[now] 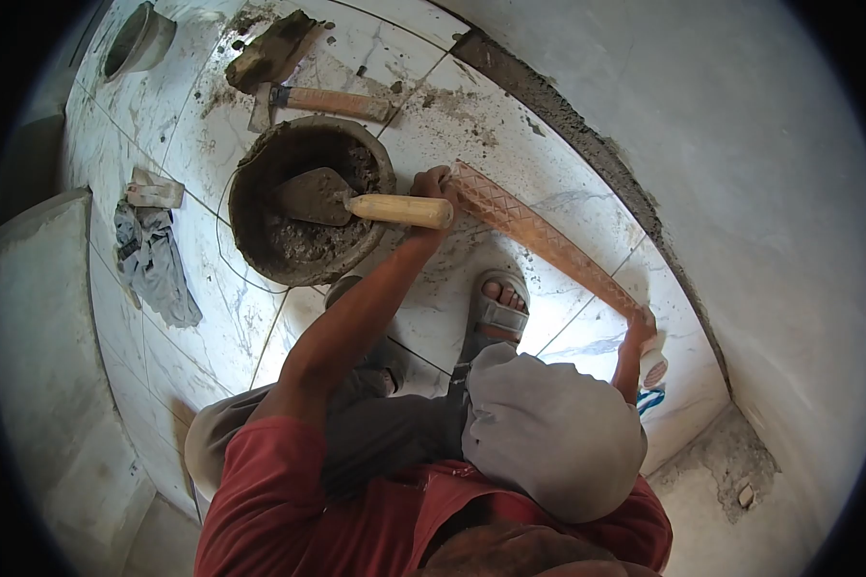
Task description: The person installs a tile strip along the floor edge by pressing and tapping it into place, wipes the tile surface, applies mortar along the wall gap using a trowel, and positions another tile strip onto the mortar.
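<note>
A long reddish-brown strip with a ridged, cross-hatched face [548, 242] lies slanted between my two hands. My left hand [435, 192] is closed round its upper end, beside the bucket. At the lower right end my right hand [642, 329] grips the strip, close to the wall. A mortar bucket [248, 231] stands left of my left hand. Across it rests a trowel, its blade [316, 196] over the mortar and its yellow wooden handle [399, 210] reaching past the rim, above my left wrist.
A hammer [332, 101] and a mortar-caked block [271, 48] lie beyond the bucket. Farther left are a second bucket [140, 40] and a grey cloth [157, 260]. A white roll-like object [653, 367] is beside my right hand. A rough gap [568, 115] runs along the wall's base.
</note>
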The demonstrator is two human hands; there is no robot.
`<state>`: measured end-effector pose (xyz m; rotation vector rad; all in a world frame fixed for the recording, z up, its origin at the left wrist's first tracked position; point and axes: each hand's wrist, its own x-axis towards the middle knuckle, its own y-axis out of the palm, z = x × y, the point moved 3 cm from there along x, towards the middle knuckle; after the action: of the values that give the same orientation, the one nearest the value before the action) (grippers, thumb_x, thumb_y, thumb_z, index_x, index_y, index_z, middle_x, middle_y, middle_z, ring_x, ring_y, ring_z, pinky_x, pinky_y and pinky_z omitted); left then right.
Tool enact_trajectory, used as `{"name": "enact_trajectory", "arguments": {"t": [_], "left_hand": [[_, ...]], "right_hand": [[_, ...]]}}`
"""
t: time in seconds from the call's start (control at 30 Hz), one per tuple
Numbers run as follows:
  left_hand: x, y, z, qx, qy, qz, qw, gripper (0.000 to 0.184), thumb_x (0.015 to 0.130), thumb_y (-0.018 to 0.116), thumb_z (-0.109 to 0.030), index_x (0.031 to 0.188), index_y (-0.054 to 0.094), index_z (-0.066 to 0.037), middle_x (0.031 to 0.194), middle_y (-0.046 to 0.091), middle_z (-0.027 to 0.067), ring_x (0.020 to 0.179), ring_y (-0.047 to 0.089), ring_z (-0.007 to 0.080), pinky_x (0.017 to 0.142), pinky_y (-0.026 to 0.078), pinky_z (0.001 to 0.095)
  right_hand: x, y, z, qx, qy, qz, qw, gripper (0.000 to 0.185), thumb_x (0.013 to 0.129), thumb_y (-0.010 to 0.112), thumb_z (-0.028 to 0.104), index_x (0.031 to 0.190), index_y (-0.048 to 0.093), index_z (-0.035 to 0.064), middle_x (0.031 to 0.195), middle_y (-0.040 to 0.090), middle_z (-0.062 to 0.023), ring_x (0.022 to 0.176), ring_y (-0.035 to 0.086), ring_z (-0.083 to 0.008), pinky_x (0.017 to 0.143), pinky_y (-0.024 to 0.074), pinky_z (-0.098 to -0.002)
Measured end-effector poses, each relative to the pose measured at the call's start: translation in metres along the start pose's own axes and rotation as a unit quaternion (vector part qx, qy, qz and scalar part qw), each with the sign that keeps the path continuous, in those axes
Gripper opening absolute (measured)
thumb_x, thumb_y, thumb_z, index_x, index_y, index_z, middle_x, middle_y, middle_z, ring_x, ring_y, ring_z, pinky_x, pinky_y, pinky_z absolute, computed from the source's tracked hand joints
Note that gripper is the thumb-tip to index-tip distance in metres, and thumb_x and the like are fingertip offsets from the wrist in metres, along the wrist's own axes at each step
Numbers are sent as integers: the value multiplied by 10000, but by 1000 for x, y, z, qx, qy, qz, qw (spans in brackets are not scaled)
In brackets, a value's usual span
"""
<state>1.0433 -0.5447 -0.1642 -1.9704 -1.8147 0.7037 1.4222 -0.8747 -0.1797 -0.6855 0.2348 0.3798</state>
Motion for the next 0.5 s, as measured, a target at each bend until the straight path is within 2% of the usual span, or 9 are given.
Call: {"name": "enact_trajectory", "arguments": {"t": [0.07,0.13,0.2,0.23,0.27,0.3,0.33,0.4,0.5], "left_hand": [[1,-2,-3,-12,-41,36,998,296,788,555,-89,1054,558,42,1011,553,238,943,552,361,828,440,423],[4,-3,0,-26,-43,63,997,294,795,556,-97,1062,543,23,1006,541,233,932,545,360,818,438,426],[4,1,8,-40,-46,89,994,293,801,557,-106,1071,528,4,1001,529,228,921,539,358,808,437,429],[1,4,14,-11,10,48,999,286,804,562,-115,1065,521,-8,991,528,221,905,538,355,794,436,432],[-1,7,19,18,66,7,998,280,806,566,-125,1060,514,-20,982,526,214,888,536,351,780,435,435],[-2,6,16,18,65,4,998,280,806,566,-125,1060,514,-20,982,526,214,888,536,351,780,435,435],[-3,4,13,30,60,-4,998,279,805,570,-128,1059,510,-28,980,520,205,879,531,353,769,433,437],[-4,3,12,43,54,-14,998,279,804,573,-131,1057,506,-36,979,513,197,870,526,355,759,430,438],[1,4,16,55,64,-17,996,316,793,571,-113,1088,513,-15,958,559,202,861,556,349,767,450,421]], "right_hand": [[1,-2,-1,-11,13,7,1000,321,833,577,106,1087,564,-90,986,624,-161,864,610,-215,748,494,-288],[8,-4,-5,-19,25,15,999,330,821,582,116,1075,568,-94,986,627,-169,867,613,-223,750,494,-296],[13,-8,-4,-134,-40,28,990,376,779,599,149,1065,571,-95,979,632,-183,876,619,-239,753,493,-311],[13,-9,0,-135,-43,31,989,376,779,599,149,1065,571,-95,979,632,-183,876,619,-239,753,493,-311],[12,-9,5,-194,-71,34,978,390,763,601,160,1060,574,-91,978,633,-188,881,620,-241,757,493,-316],[11,-8,11,-252,-99,36,962,403,747,604,171,1056,577,-87,978,635,-193,885,621,-243,760,492,-321],[9,-8,15,-252,-101,39,962,403,747,604,171,1056,577,-87,978,635,-193,885,621,-243,760,492,-321],[9,-9,15,-209,-35,56,976,405,746,603,164,1070,575,-78,976,632,-192,869,619,-239,751,494,-323],[15,-9,8,-183,-8,68,981,371,747,611,125,1072,559,-46,975,616,-174,821,610,-238,708,499,-336]]}}
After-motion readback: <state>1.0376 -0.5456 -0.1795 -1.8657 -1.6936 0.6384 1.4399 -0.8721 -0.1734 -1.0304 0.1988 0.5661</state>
